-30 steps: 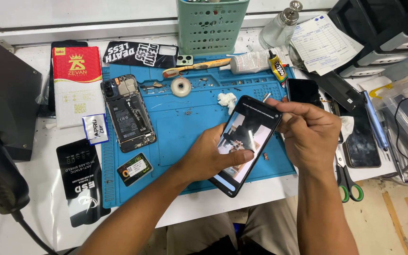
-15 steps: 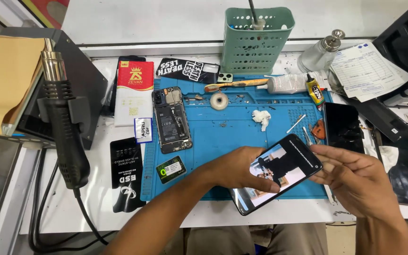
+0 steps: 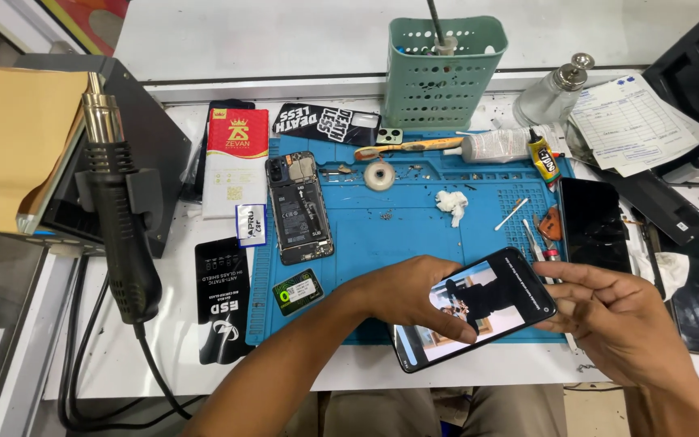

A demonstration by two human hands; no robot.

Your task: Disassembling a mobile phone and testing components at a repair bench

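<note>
On the blue silicone repair mat (image 3: 414, 235) at frame centre, you hold the black lit-screen smartphone (image 3: 472, 318) low and right of centre, left hand (image 3: 410, 298) fingers pressed over its screen, right hand (image 3: 620, 324) pinching its edge, while the opened backless phone (image 3: 299, 208) waits unassembled upper left.

Your hands hold a lit phone screen (image 3: 479, 311) at near centre. A red-and-white flat package (image 3: 236, 162) lies far left of the blue mat, a black packet (image 3: 222, 299) nearer. A dark screen panel (image 3: 594, 224) lies right.
</note>
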